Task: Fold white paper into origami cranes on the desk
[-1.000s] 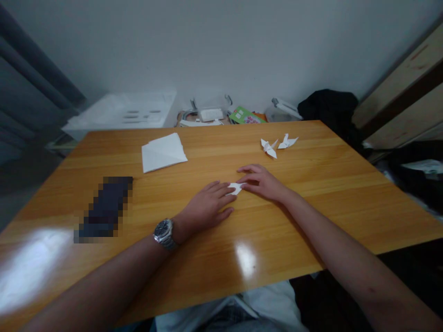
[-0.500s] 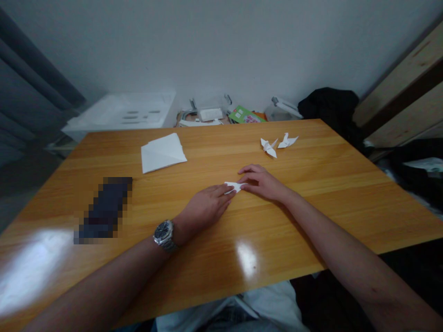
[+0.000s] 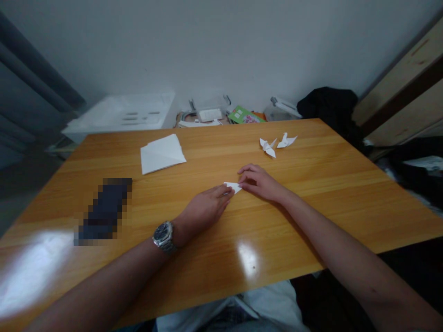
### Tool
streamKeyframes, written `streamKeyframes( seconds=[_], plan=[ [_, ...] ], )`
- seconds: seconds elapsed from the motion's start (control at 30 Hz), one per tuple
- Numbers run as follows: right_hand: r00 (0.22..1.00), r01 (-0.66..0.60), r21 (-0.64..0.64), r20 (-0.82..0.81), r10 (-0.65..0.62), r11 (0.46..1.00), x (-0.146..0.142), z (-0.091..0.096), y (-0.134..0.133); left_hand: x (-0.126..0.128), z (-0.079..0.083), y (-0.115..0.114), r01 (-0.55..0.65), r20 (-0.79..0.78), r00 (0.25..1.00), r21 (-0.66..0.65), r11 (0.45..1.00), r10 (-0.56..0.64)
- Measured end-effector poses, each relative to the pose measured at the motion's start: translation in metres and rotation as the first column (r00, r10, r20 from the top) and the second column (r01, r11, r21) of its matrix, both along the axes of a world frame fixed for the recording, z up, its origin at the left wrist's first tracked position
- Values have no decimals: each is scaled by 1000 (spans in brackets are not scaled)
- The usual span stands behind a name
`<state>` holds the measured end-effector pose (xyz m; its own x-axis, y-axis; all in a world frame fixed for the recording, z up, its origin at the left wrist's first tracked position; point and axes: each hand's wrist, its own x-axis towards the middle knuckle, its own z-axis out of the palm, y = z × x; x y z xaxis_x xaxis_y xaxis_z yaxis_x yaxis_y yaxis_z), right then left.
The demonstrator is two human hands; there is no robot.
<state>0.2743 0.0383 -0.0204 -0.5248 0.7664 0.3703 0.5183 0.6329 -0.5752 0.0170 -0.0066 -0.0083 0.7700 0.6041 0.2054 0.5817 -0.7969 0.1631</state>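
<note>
A small folded piece of white paper (image 3: 234,186) lies on the table between my two hands. My left hand (image 3: 207,205), with a metal watch (image 3: 163,235) on its wrist, holds the paper's left part down under its fingertips. At the right end, the thumb and forefinger of my right hand (image 3: 259,182) pinch the paper's point, while its other fingers curve above the table. My fingers cover both ends of the paper. Two folded white paper cranes (image 3: 267,147) (image 3: 286,140) stand farther back on the right.
A stack of white paper sheets (image 3: 162,154) lies at the back left of the wooden table (image 3: 214,258). A blurred-out dark flat object (image 3: 105,210) is on the left. Beyond the far edge are a white tray (image 3: 121,110), a green booklet (image 3: 244,114) and clear bins.
My right fingertips have shifted slightly left along the paper, and its right point no longer shows past them. My left hand stays nearly in place.
</note>
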Motion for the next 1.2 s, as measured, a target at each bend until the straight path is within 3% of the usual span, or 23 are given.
streamKeyframes(
  seconds=[0.57,0.73,1.2],
  plan=[
    [998,-25,6,63,25,1000,4,1,1,-2,2,1,0,-16,1000,-20,1000,-1],
    [1000,-6,-21,30,7,1000,2,2,0,-3,1,1,8,-18,1000,4,1000,-8],
    [995,-102,-154,-21,100,983,15,1,5,-4,0,2,10,-21,1000,43,999,-9]
  ],
)
